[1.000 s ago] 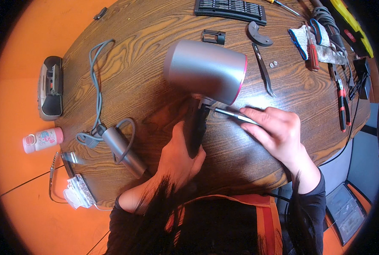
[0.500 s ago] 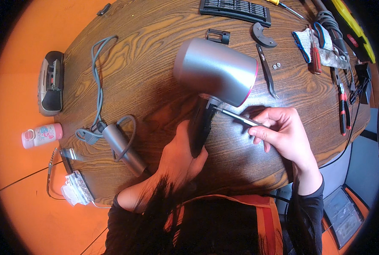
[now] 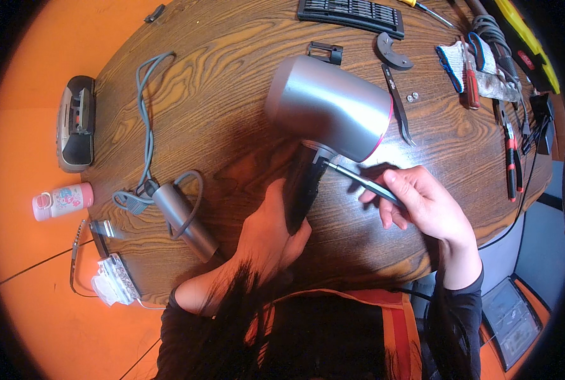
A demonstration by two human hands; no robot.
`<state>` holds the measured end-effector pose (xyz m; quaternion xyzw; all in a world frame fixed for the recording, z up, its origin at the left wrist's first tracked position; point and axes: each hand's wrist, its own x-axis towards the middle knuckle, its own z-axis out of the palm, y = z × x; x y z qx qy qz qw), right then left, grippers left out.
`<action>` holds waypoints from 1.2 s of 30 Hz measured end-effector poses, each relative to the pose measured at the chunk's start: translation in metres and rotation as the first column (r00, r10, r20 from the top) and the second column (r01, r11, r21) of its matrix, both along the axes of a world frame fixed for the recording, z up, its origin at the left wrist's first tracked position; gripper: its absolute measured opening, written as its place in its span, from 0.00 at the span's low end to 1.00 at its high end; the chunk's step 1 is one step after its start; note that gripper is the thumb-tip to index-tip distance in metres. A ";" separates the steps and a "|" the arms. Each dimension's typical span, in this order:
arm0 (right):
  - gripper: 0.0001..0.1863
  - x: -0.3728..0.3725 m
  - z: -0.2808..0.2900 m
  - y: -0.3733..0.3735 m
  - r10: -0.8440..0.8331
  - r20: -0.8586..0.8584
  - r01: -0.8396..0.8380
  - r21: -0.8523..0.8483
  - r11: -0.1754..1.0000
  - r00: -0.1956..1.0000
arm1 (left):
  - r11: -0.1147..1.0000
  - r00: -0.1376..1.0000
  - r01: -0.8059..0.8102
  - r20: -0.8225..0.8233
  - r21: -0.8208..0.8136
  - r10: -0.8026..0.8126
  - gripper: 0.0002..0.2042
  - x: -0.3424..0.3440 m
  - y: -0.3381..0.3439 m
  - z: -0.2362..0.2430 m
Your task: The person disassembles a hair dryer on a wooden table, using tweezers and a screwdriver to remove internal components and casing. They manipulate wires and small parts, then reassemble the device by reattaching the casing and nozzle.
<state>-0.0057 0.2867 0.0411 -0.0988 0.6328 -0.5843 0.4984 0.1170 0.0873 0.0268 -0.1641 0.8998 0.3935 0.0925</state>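
A grey hair dryer (image 3: 330, 104) with a red-rimmed end is held over the table. My left hand (image 3: 271, 228) wraps round its bare black handle (image 3: 302, 190), and the head points up and away from me. In my right hand (image 3: 425, 199) is a slim silver precision screwdriver (image 3: 365, 182), pinched between thumb and fingers. Its tip touches the top of the handle, just below the head. What the tip sits in is too small to make out. Left of my forearm lies a grey tube-shaped handle cover (image 3: 184, 221) with a grey cord (image 3: 144, 114).
Beyond the dryer lie a bit case (image 3: 352, 16), a black bracket (image 3: 327, 53), a curved grey piece (image 3: 393, 54), black tweezers (image 3: 399, 107) and small screws (image 3: 412, 97). Pliers (image 3: 510, 152), a red screwdriver (image 3: 470, 82) and a glove (image 3: 450, 63) lie right. A pink bottle (image 3: 64, 201) stands left.
The dryer's head has tipped slightly to the right. My right hand has shifted its fingers along the screwdriver and turned a little, with the tip still at the handle's top.
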 end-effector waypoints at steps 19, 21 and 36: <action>0.13 0.004 -0.007 -0.004 -0.042 -0.352 0.096 0.137 0.986 0.935 | 1.000 0.999 -0.014 0.033 -0.012 0.014 0.27 0.001 0.000 0.000; 0.13 0.007 -0.009 -0.005 -0.015 -0.479 0.065 0.088 0.994 0.878 | 1.000 1.000 -0.009 0.018 -0.010 0.009 0.26 0.000 0.001 0.000; 0.07 0.009 -0.004 -0.007 0.021 -0.473 0.017 0.076 0.997 0.881 | 0.999 0.998 0.007 0.061 -0.031 -0.005 0.26 0.000 0.002 0.002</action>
